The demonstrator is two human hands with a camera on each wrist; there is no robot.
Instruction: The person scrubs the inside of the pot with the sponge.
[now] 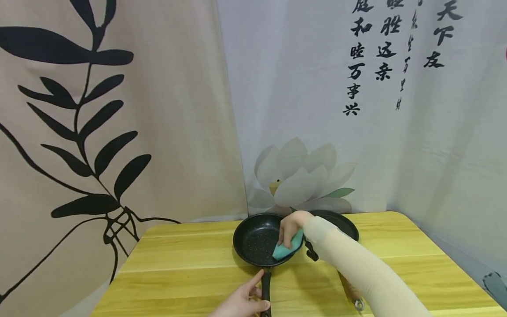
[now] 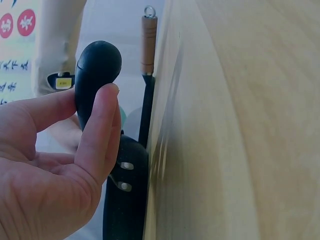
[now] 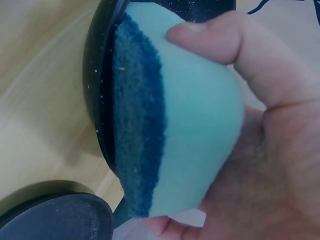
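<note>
A black speckled frying pan (image 1: 253, 242) sits at the back middle of the wooden table, its black handle (image 1: 266, 288) toward me. My left hand (image 1: 242, 301) holds that handle between thumb and fingers, seen closely in the left wrist view (image 2: 55, 170). In my right hand (image 1: 292, 225) is a mint-green sponge (image 1: 285, 251) with a dark blue scouring side. Seen from the right wrist, the scouring side (image 3: 140, 125) lies against the pan's rim and wall (image 3: 95, 100), while the thumb presses the soft green side.
Behind my right forearm stands a second dark pan (image 1: 342, 222), partly hidden, with a wooden handle (image 1: 348, 286) ending in a metal ring. The table (image 1: 178, 264) is light wood. A printed curtain (image 1: 190, 110) hangs behind its far edge.
</note>
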